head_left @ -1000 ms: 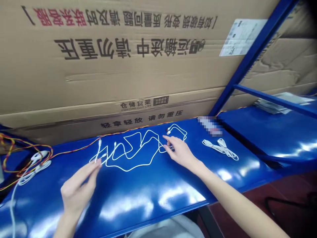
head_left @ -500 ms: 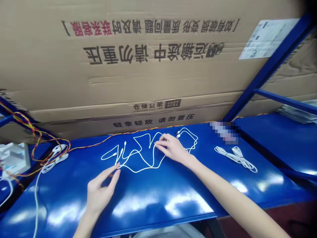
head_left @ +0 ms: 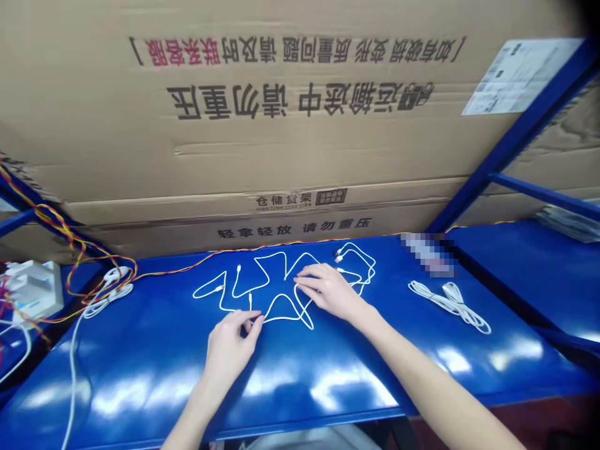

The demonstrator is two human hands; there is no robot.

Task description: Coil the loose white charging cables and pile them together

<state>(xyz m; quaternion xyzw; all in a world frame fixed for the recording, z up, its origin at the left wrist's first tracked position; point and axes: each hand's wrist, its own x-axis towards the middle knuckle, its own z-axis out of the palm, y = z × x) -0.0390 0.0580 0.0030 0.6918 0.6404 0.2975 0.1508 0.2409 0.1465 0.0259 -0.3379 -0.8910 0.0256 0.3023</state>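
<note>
Left hand (head_left: 229,353): fingers curled at thin white looped cable (head_left: 281,317), grip unclear. Right hand (head_left: 328,290): fingers together, lying flat on cable (glossy blue steel shelf (head_left: 154,369) beneath).

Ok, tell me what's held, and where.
No clear grip: the left hand touches the white charging cable with its fingertips, the right hand rests its fingers on it.

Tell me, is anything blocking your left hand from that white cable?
No, nothing visible is in the way. The left hand reaches over the blue shelf, and its fingertips are right beside the white cable. The right hand lies over the cable's far loops, away from the left hand.
</note>
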